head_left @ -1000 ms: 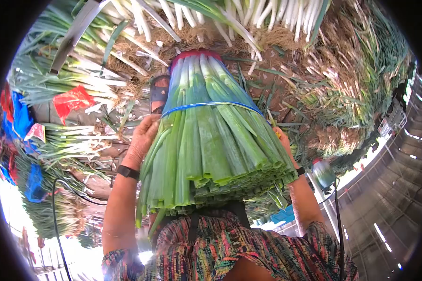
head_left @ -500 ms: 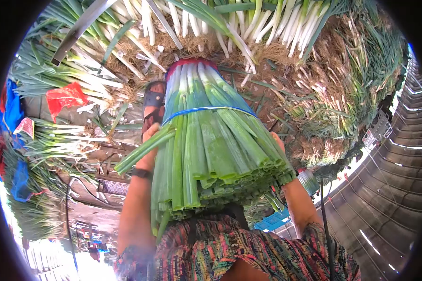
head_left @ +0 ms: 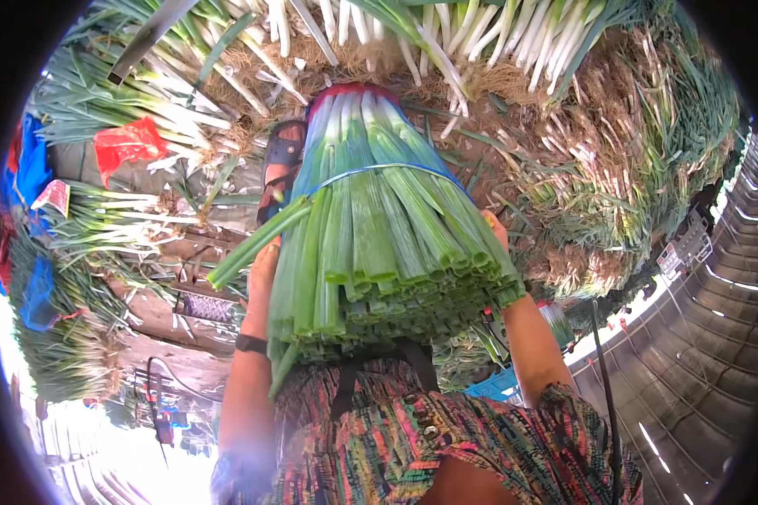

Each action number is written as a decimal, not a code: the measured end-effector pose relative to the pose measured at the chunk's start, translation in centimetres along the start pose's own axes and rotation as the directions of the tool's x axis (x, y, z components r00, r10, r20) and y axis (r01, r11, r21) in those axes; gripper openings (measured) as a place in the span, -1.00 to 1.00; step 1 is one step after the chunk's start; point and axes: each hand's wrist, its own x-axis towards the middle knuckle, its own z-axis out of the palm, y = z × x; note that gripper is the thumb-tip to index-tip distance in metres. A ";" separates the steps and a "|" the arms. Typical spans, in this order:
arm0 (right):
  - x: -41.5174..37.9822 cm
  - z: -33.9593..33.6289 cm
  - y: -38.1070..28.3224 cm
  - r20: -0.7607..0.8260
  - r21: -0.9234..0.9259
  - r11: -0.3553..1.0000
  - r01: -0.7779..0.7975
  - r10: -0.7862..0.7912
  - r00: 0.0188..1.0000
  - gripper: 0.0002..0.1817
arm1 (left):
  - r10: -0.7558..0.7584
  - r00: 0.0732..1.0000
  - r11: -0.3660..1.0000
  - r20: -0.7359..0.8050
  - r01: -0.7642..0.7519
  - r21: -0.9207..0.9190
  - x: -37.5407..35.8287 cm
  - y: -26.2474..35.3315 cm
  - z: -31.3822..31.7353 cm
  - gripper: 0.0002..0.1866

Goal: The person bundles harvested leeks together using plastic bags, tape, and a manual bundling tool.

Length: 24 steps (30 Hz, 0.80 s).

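A big bundle of green onions [head_left: 375, 236] fills the middle of the view, its cut green ends facing my body. Clear blue and red plastic wraps its white end, and a blue tie [head_left: 375, 167] circles it. My left hand [head_left: 263, 263] is closed against the left side of the bundle, fingers partly hidden. On the opposite side my right hand [head_left: 494, 229] grips it, with most fingers behind the leaves. One loose leaf [head_left: 257, 244] sticks out to the left above my left hand. A sandalled foot [head_left: 285, 156] is beside the wrapped end.
Loose green onions with roots [head_left: 514, 38] lie along the top, and a large heap [head_left: 615, 168] is at the right. A red plastic bag [head_left: 129, 148] and blue plastic [head_left: 38, 296] lie at the left. A metal bar [head_left: 152, 38] juts in at upper left. A blue crate [head_left: 493, 385] is low right.
The bundle and both hands sit slightly higher in view, and the surroundings have shifted a little to the right. Both hands keep hold of the bundle.
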 end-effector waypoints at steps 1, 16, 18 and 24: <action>0.2 0.0 -0.3 0.009 -0.037 0.999 0.034 -0.034 0.999 -0.82 | -0.023 0.998 0.992 0.061 0.030 -0.122 0.1 -0.3 -0.2 -0.62; 0.4 0.5 0.6 0.034 -0.133 0.989 0.057 -0.053 0.998 -0.79 | -0.418 0.867 0.638 0.270 0.492 -0.592 -3.1 10.6 2.3 -0.86; -0.1 1.2 -1.3 0.021 -0.255 0.963 0.091 -0.088 0.996 -0.79 | -0.405 0.879 0.689 0.250 0.474 -0.549 -3.4 10.1 3.0 -0.86; 2.1 0.9 -1.2 -0.023 -0.387 0.882 0.268 -0.300 0.954 -0.73 | -0.416 0.883 0.776 0.217 0.469 -0.421 -4.0 8.1 4.1 -0.85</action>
